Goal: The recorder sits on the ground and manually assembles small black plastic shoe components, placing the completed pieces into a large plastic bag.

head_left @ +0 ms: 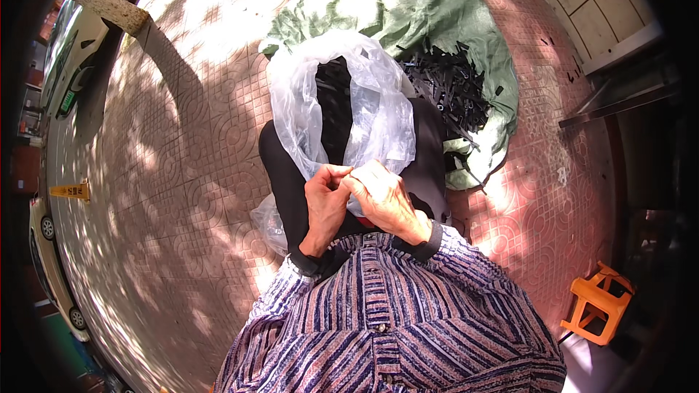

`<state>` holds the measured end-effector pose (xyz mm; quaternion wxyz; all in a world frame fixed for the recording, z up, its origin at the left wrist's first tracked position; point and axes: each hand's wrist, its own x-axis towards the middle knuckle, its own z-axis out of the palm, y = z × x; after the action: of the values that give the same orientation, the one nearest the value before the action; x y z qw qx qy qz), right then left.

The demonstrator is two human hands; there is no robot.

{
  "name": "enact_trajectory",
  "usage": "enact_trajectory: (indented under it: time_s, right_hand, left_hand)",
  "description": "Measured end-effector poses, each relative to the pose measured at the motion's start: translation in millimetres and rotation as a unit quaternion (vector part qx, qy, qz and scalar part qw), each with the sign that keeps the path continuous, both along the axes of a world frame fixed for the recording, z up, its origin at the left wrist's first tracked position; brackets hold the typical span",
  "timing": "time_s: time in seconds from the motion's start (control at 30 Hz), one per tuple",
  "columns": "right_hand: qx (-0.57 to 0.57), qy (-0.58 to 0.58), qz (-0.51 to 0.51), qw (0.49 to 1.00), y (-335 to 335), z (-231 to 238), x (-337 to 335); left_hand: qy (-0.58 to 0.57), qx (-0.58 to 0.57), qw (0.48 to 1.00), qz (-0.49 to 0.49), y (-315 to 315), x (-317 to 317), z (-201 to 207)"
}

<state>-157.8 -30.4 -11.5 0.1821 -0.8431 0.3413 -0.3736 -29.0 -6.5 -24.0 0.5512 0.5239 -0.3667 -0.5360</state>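
Observation:
My left hand (325, 202) and my right hand (387, 200) meet over my lap, fingertips pinched together at the near rim of a clear plastic bag (293, 98). Whatever lies between the fingers is hidden or too small to name. The bag stands open between my knees, its pale rim folded outward, and dark contents (333, 105) show through its mouth. Just beyond my right knee, a heap of small black strip-like pieces (445, 87) rests on a spread green woven sheet (501, 65).
An orange plastic stool (598, 304) stands at the lower right, near a metal-edged step (619, 105). Crumpled clear plastic (269, 222) lies by my left leg. Patterned paving (182, 247) surrounds me. Parked cars (87, 51), a post (109, 7) and a yellow marker (70, 191) are at the left.

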Motion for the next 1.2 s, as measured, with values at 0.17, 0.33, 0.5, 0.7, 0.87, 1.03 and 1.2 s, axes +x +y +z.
enact_trajectory:
  time_s: [0.17, 0.33, 0.5, 0.7, 0.87, 1.03, 1.2]
  right_hand:
    - [0.023, -0.052, 0.044, 0.997, 5.3, 5.9, -1.4]
    - [0.016, -0.056, 0.046, 0.997, 5.7, 4.4, -3.4]
    - [0.008, -0.077, 0.054, 0.995, -0.8, 5.9, -8.4]
    - [0.22, -0.122, 0.031, 0.967, -5.0, 11.3, -13.6]
    - [0.185, -0.086, 0.034, 0.978, -9.4, 15.1, -17.5]
    - [0.158, -0.069, 0.015, 0.985, -8.6, 15.6, -19.9]
    - [0.269, -0.081, 0.017, 0.96, -2.3, 24.1, -20.0]
  left_hand:
    - [0.109, 0.073, 0.991, -0.034, 1.3, 19.2, 12.4]
    - [0.187, 0.08, 0.979, -0.03, -0.1, 21.0, 29.2]
    - [0.164, 0.075, 0.982, -0.05, -2.3, 18.1, 31.0]
    - [0.185, 0.066, 0.978, -0.068, 1.0, 21.9, 24.7]
    - [0.156, 0.054, 0.982, -0.093, 1.4, 18.1, 30.1]
    - [0.125, 0.059, 0.986, -0.094, 1.5, 16.9, 32.4]
    - [0.127, 0.066, 0.983, -0.114, 0.5, 19.7, 24.7]
